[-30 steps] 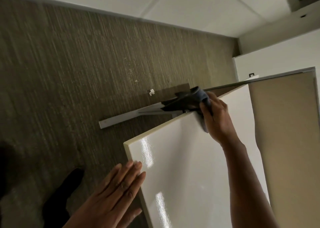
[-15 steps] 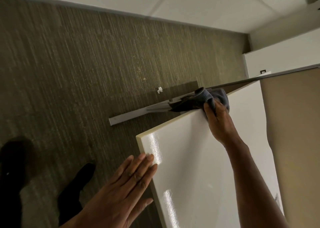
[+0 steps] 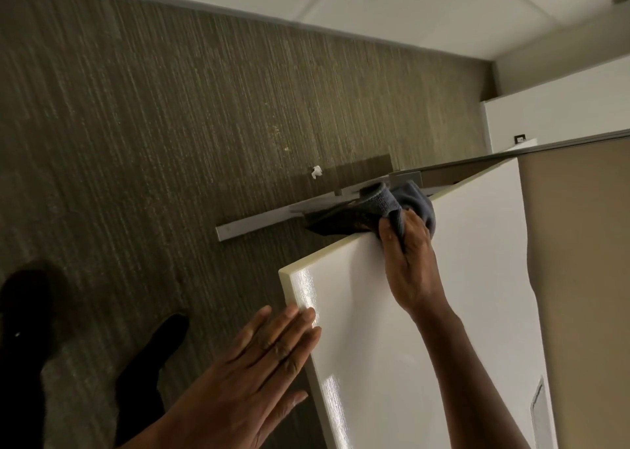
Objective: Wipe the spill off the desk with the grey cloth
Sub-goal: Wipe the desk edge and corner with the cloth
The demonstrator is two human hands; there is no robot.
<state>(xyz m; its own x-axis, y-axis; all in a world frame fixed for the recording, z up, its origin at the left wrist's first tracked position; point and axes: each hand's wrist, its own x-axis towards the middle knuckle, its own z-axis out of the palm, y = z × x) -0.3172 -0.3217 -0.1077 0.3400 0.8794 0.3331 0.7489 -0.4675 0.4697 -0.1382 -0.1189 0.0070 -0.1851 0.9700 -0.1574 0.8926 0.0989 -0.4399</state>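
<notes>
Tabletop (image 3: 443,329): white, glossy, seen at a tilt, with one corner pointing toward the carpet. Grey cloth (image 3: 410,203): bunched up at the far edge of the tabletop, partly on the surface, with one fold hanging over the edge. Right hand (image 3: 409,271): on the tabletop at that far edge, fingers and thumb curled into the cloth and gripping it, forearm stretched across the white surface. Left hand (image 3: 252,380): released, fingers straight and close together, palm down, fingertips over the left edge of the tabletop just below the corner; whether it presses down cannot be told. Carpet (image 3: 153,124): brown-grey with a streaked pattern, filling the left of the view. Metal strip (image 3: 259,225): long, pale grey, lying on the carpet and running under the cloth's overhang. White scrap (image 3: 316,171): small, on the carpet just beyond the strip. Partition panel (image 3: 579,278): beige, upright along the right side of the tabletop. Two dark shoes (image 3: 150,373): on the carpet at lower left.
</notes>
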